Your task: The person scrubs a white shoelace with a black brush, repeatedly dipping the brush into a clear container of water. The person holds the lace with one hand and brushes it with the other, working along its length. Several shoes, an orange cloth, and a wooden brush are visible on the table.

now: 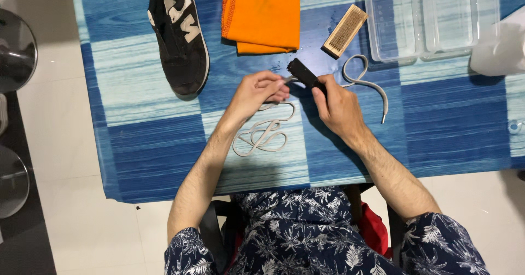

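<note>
My left hand [257, 91] pinches a pale shoelace [262, 135], whose loose loops lie on the table just below the hand. My right hand [338, 106] grips a small black brush [303, 72], its head touching the lace right beside my left fingertips. The lace's other end [367, 80] curls out to the right of my right hand. A black sneaker with white markings [179, 34] lies without its lace at the upper left, apart from both hands.
A blue striped cloth covers the table [448, 116]. A folded orange cloth [263, 15] lies at the top centre, a wooden brush [344, 31] beside it. Two clear plastic containers [432, 18] and a white bag [500, 50] sit at the upper right.
</note>
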